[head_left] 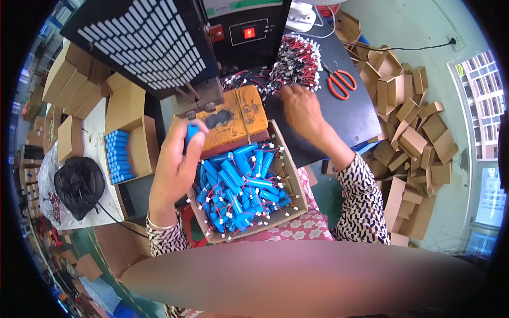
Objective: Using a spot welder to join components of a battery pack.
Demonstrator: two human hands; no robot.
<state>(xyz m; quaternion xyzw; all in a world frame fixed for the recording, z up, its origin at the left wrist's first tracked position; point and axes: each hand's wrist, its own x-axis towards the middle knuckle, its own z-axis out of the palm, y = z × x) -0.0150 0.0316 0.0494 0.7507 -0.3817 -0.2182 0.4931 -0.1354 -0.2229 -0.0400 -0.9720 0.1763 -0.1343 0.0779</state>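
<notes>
My left hand point(175, 156) grips a blue cylindrical battery cell point(191, 132) between thumb and fingers, beside a worn yellow block point(246, 111) at the welding machine's point(244, 53) base. My right hand point(303, 112) reaches to the near edge of a heap of red and black wire leads point(297, 61) with white connectors. Its fingers are pinched together, and what they hold is hidden. Below the block, an open cardboard box point(298, 183) holds many blue cells point(230, 177) with leads and white connectors attached.
Orange-handled scissors point(342, 85) lie on the black table point(352, 114) right of the leads. At left, a carton point(143, 143) holds rows of blue cells, near a black bag point(79, 186). Empty cardboard boxes point(413, 140) are piled on the right. A white power adapter point(300, 18) stands behind.
</notes>
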